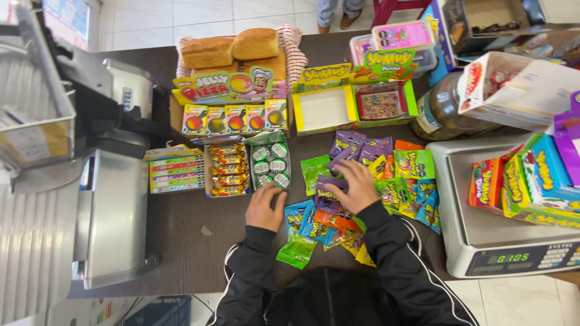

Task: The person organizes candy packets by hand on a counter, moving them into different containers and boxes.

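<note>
My left hand (263,208) rests flat on the dark counter (193,232), its fingertips at the front edge of a small box of round green sweets (270,161). My right hand (355,187) lies with fingers spread on a pile of small candy packets (374,181) in purple, green, blue and orange. Its fingers touch a purple packet (329,188). A green packet (296,250) lies nearest my body. Both arms wear black sleeves with white stripes.
Open candy display boxes (226,108) line the back, with bread loaves (232,48) behind. A metal slicing machine (66,157) fills the left. A scale (483,223) on the right carries colourful boxes (531,178). A jar (444,108) stands beside it. Someone's feet (338,18) show beyond the counter.
</note>
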